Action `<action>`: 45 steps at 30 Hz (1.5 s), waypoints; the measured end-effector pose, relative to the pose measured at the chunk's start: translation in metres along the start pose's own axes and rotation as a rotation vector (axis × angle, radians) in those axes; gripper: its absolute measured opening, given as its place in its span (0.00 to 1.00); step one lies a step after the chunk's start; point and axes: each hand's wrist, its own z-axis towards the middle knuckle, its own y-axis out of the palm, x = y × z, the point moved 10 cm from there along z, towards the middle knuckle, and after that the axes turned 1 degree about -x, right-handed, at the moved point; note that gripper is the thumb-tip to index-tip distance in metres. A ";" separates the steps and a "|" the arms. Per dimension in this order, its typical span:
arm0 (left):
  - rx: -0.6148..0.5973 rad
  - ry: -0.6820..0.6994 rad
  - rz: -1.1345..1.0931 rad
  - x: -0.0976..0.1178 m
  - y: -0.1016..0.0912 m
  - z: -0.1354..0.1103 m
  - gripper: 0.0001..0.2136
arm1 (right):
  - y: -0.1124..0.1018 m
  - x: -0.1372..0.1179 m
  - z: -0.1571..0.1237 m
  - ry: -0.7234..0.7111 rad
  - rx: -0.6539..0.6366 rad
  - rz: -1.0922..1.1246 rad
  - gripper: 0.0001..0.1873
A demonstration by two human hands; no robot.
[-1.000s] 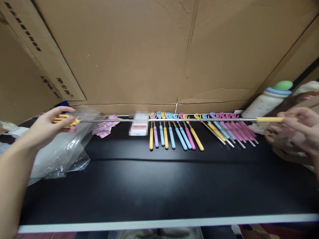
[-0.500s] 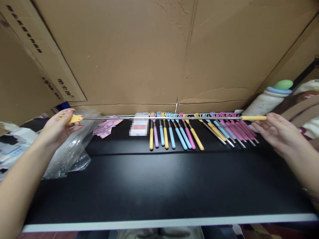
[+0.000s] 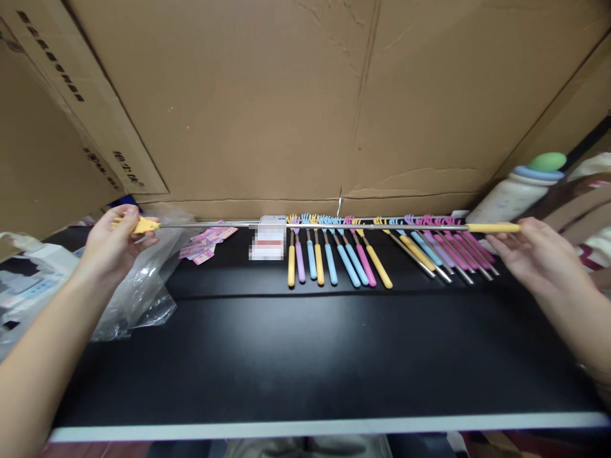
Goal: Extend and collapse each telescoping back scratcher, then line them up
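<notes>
A yellow telescopic back scratcher (image 3: pixel 491 228) is stretched out level across the view, its thin metal rod drawn long. My left hand (image 3: pixel 109 245) pinches its yellow claw head, which the fingers partly cover. At the other end, my right hand (image 3: pixel 541 254) grips the tip of the yellow handle between thumb and fingers. Behind and below the rod lies a row of short back scratchers (image 3: pixel 348 261) in yellow, purple, blue and pink, claws toward the cardboard. Farther right, a second group of back scratchers (image 3: pixel 442 248) lies slanted, with bare metal ends pointing toward me.
Cardboard (image 3: pixel 248 114) walls the back and sides of the black table (image 3: pixel 305 356). Left are clear plastic bags (image 3: pixel 143 299) and pink-purple cards (image 3: pixel 205 245). A phone (image 3: pixel 268 242), partly blurred, lies mid-back. A pale bottle (image 3: pixel 506 194) with a green top stands right.
My right hand has shifted slightly right with the handle end, and the view has moved a little. Both hands keep their hold on the back scratcher.
</notes>
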 end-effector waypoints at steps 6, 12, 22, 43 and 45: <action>-0.092 0.035 0.043 -0.005 0.007 -0.002 0.17 | 0.002 0.003 -0.011 0.092 0.079 0.128 0.11; -0.062 0.060 0.103 -0.005 0.004 0.000 0.20 | 0.005 0.003 -0.014 0.101 0.044 0.000 0.10; -0.359 0.103 0.396 -0.013 0.055 -0.034 0.16 | 0.050 0.008 -0.038 0.024 -0.331 -0.269 0.09; -0.798 0.184 0.466 -0.014 0.106 -0.087 0.19 | 0.094 0.012 -0.080 -0.117 -0.808 -0.619 0.24; -0.824 0.188 0.477 -0.014 0.107 -0.091 0.17 | 0.096 0.013 -0.084 -0.119 -0.836 -0.638 0.25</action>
